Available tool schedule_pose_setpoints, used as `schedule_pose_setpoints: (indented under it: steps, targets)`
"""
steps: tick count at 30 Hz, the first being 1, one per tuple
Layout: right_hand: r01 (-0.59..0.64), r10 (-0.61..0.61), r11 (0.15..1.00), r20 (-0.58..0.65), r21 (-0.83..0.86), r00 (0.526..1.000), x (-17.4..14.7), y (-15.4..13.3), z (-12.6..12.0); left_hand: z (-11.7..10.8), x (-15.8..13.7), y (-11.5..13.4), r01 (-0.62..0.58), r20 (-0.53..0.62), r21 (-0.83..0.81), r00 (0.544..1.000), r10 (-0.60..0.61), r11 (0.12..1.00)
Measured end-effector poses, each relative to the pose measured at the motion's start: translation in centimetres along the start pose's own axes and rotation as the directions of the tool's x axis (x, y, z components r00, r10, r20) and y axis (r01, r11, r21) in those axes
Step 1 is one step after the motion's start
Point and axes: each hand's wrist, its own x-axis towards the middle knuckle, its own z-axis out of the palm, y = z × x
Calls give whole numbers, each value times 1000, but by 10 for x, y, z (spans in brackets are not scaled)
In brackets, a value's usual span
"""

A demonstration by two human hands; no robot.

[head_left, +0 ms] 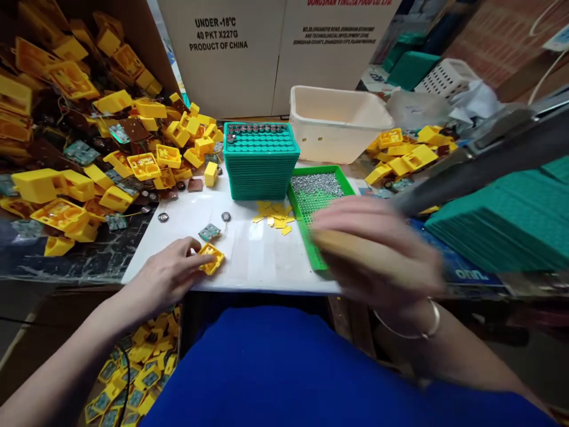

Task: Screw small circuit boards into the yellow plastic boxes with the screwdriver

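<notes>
My left hand (175,268) grips a small yellow plastic housing (211,259) near the front of the white work board (249,267). Just behind it lies a green circuit board (209,232), with a round metal disc (226,217) on a wire close by. Smeared by motion, my right hand (377,249) hovers over the front right of the green tray (306,219), which has small screws (317,184) heaped at its far end. Its fingers are too blurred to show what they hold, if anything. Flat yellow pieces (274,213) lie left of the tray.
Stacked teal trays (262,172) hold round metal parts on top. A white bin (338,133) stands behind. Yellow housings and circuit boards pile up at left (66,213) and right (406,155). A dark bar (484,157) slants above more teal trays (507,213).
</notes>
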Motion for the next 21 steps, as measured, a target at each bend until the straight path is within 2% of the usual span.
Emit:
schedule_pose_setpoints:
  steps: [2,3,5,7,8,10,13,15,17,19,21]
  targets:
    - [68,-62,997,160,-33,985,12,8,32,5,-12,5,-40,-48,12,998,40,999]
    - [61,-38,996,307,-63,951,18,14,50,8,-15,7,-38,-87,34,995,40,999]
    - [40,27,994,580,-103,814,31,28,84,18,-17,13,14,-198,108,980,8,994]
    - [40,59,992,717,-120,695,40,40,111,30,-16,17,106,-326,189,945,-39,976]
    - [48,56,992,754,-115,654,44,43,119,35,-15,19,149,-375,209,925,-62,966]
    - [22,64,995,788,-98,612,47,47,127,42,-14,20,196,-438,179,894,-100,964]
    - [-118,138,989,790,-84,597,45,45,119,43,-12,20,192,-474,-9,863,-174,981]
    - [-284,255,953,781,-103,570,39,42,109,39,-11,19,126,-421,-152,889,-179,980]
    - [-406,388,897,756,-177,527,31,39,99,36,-9,19,42,-344,-226,931,-120,973]
    - [-426,476,863,721,-272,503,23,38,92,37,-7,19,-10,-316,-196,947,-53,981]
    - [-374,474,874,716,-311,513,17,37,87,39,-6,20,-23,-337,-128,941,-21,992]
